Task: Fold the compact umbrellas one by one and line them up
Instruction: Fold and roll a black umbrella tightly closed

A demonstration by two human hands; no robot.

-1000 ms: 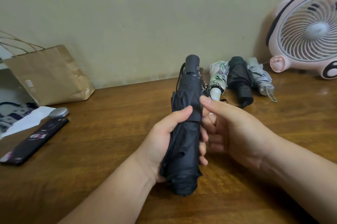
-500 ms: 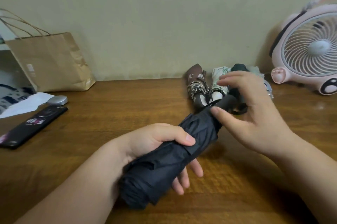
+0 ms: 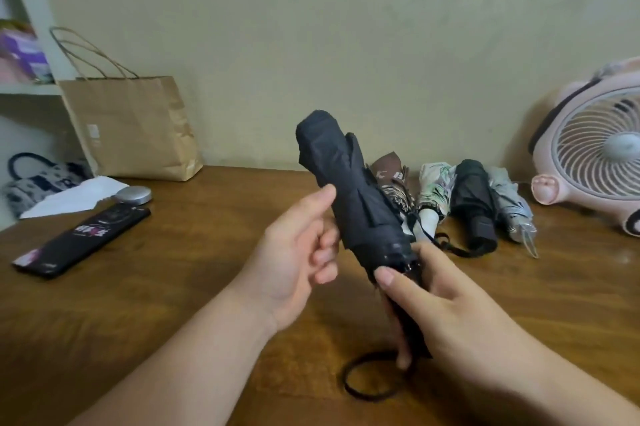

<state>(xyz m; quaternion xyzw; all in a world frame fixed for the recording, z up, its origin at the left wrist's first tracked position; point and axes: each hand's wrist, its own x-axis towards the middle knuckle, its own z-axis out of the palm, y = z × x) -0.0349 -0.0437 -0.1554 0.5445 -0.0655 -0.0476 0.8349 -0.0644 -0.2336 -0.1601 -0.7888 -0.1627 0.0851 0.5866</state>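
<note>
A folded black umbrella (image 3: 349,190) stands tilted above the wooden table (image 3: 194,287), canopy end up and leaning left. My right hand (image 3: 446,314) grips its handle at the lower end, and the wrist loop (image 3: 367,380) hangs down onto the table. My left hand (image 3: 294,252) is just left of the canopy with loosely curled fingers. Its thumb tip is at the fabric, and it does not wrap the umbrella. Behind, by the wall, lie a brown umbrella (image 3: 389,179), a white patterned umbrella (image 3: 433,193), another black umbrella (image 3: 472,203) and a grey umbrella (image 3: 510,207), all folded, side by side.
A pink desk fan (image 3: 595,155) stands at the far right. A brown paper bag (image 3: 128,127) leans on the wall at the left. In front of it lie a black flat case (image 3: 83,238), a silver round object (image 3: 133,195) and white paper (image 3: 72,197).
The black umbrella has been turned over: my left hand let go of the canopy, my right hand took the handle, and the canopy end swung up.
</note>
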